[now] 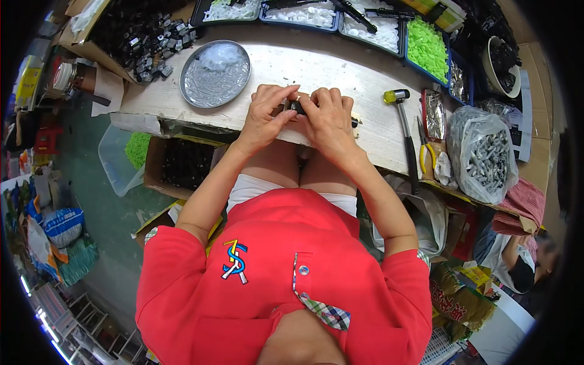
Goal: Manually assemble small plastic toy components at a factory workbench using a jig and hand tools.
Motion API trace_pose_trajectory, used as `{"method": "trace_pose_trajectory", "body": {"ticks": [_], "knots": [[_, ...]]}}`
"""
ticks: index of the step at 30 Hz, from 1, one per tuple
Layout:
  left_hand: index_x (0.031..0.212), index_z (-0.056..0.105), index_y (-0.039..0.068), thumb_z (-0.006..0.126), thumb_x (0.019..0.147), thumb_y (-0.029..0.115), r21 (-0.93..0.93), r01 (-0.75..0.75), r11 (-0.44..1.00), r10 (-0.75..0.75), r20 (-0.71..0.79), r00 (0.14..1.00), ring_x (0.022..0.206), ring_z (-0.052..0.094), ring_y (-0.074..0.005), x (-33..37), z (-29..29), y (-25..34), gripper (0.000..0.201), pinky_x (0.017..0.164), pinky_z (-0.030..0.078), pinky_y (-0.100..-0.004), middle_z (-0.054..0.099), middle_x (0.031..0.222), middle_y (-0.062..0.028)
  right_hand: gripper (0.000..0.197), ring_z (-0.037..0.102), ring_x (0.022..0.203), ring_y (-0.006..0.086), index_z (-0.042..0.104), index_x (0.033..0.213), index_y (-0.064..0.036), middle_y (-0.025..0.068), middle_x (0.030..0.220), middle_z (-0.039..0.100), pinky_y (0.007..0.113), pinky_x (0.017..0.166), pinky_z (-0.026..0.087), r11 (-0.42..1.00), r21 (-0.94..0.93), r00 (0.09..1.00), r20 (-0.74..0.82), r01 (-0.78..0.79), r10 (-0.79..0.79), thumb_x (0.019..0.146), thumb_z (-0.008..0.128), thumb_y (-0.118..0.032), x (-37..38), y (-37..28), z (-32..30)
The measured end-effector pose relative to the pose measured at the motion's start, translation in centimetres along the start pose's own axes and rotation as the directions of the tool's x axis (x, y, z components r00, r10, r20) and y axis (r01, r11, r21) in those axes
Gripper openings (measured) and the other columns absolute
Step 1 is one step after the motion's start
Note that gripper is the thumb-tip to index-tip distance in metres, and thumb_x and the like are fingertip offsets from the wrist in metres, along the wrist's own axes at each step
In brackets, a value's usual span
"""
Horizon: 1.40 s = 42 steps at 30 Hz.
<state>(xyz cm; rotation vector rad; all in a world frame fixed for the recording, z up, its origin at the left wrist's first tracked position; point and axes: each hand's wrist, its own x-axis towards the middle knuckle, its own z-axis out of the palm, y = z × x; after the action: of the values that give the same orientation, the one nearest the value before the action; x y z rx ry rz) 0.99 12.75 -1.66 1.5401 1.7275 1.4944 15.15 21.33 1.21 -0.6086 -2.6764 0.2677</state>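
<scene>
At the bench's near edge, both hands are closed around a small black part (295,107), mostly hidden by fingers. My left hand (263,115) pinches it from the left with thumb and fingertips. From the right, my right hand (331,121) presses on it with bent fingers and thumb. A short dark piece (354,122) shows beside the right hand. Left of my hands lies a round metal plate (210,104) with a clear, jelly-like smear (220,56) on it. To the right, a hammer (404,121) with a yellow-and-black head rests on the white bench (274,67).
Small black parts (152,48) are heaped at far left. Trays of white pieces (301,15) and green pieces (426,45) line the back. Yellow-handled pliers (427,157) and a clear bag of metal parts (488,161) are at right. Another person (523,264) appears at the lower right.
</scene>
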Motion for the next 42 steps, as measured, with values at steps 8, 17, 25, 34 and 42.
{"method": "trace_pose_trajectory", "body": {"ticks": [8, 17, 25, 34, 42], "knots": [[0.11, 0.06, 0.013, 0.066, 0.069, 0.007, 0.213, -0.136, 0.968, 0.102, 0.163, 0.981, 0.093, 0.046, -0.0201, 1.3, -0.7, 0.0, 0.042, 0.083, 0.03, -0.033, 0.059, 0.093, -0.0003, 0.036, 0.044, 0.095, 0.0244, 0.058, 0.103, -0.0119, 0.0058, 0.104, 0.05, 0.04, 0.079, 0.031, 0.996, 0.04, 0.993, -0.089, -0.078, 0.082, 0.07, 0.068, -0.02, -1.4, 1.6, -2.2], [0.106, 0.062, 0.013, 0.068, 0.068, 0.01, 0.359, -0.383, 0.851, 0.27, 0.326, 0.906, 0.092, 0.046, -0.0212, 2.3, -0.9, 1.1, 0.039, 0.081, 0.032, -0.0327, 0.059, 0.095, -0.001, 0.026, 0.049, 0.093, 0.0242, 0.061, 0.097, -0.0095, 0.0064, 0.098, 0.054, 0.039, 0.076, 0.033, 0.895, -0.11, 0.893, -0.183, -0.433, 0.41, 0.075, 0.065, -0.022, -8.2, 8.9, -5.6], [0.101, 0.061, 0.01, 0.068, 0.068, 0.009, 0.211, -0.513, 0.832, 0.432, 0.334, 0.838, 0.084, 0.05, -0.0221, 2.5, -0.7, -0.8, 0.034, 0.077, 0.035, -0.0353, 0.06, 0.1, -0.0045, 0.027, 0.048, 0.09, 0.0262, 0.055, 0.1, -0.008, 0.0083, 0.091, 0.053, 0.041, 0.073, 0.034, 0.749, -0.401, 0.849, -0.213, -0.528, 0.484, 0.076, 0.062, -0.018, -8.2, 11.0, -4.2], [0.101, 0.061, 0.012, 0.066, 0.07, 0.012, 0.291, -0.521, 0.802, 0.42, 0.345, 0.839, 0.085, 0.05, -0.0203, 2.3, -0.5, -0.3, 0.032, 0.075, 0.034, -0.0336, 0.059, 0.099, -0.0034, 0.019, 0.052, 0.079, 0.0329, 0.054, 0.1, -0.0015, 0.0139, 0.086, 0.052, 0.042, 0.068, 0.04, 0.842, -0.149, 0.846, -0.232, -0.519, 0.48, 0.081, 0.053, -0.007, -8.4, 10.5, -4.3], [0.111, 0.057, 0.017, 0.066, 0.062, 0.003, 0.395, -0.576, 0.716, 0.281, 0.592, 0.755, 0.088, 0.045, -0.0213, 3.6, -1.4, 1.9, 0.051, 0.077, 0.034, -0.0342, 0.053, 0.103, -0.002, 0.021, 0.059, 0.076, 0.0352, 0.056, 0.103, 0.0009, 0.0185, 0.088, 0.06, 0.037, 0.065, 0.047, 0.884, 0.32, 0.921, -0.079, -0.34, 0.382, 0.086, 0.054, -0.01, -7.3, 3.3, -7.3]]}}
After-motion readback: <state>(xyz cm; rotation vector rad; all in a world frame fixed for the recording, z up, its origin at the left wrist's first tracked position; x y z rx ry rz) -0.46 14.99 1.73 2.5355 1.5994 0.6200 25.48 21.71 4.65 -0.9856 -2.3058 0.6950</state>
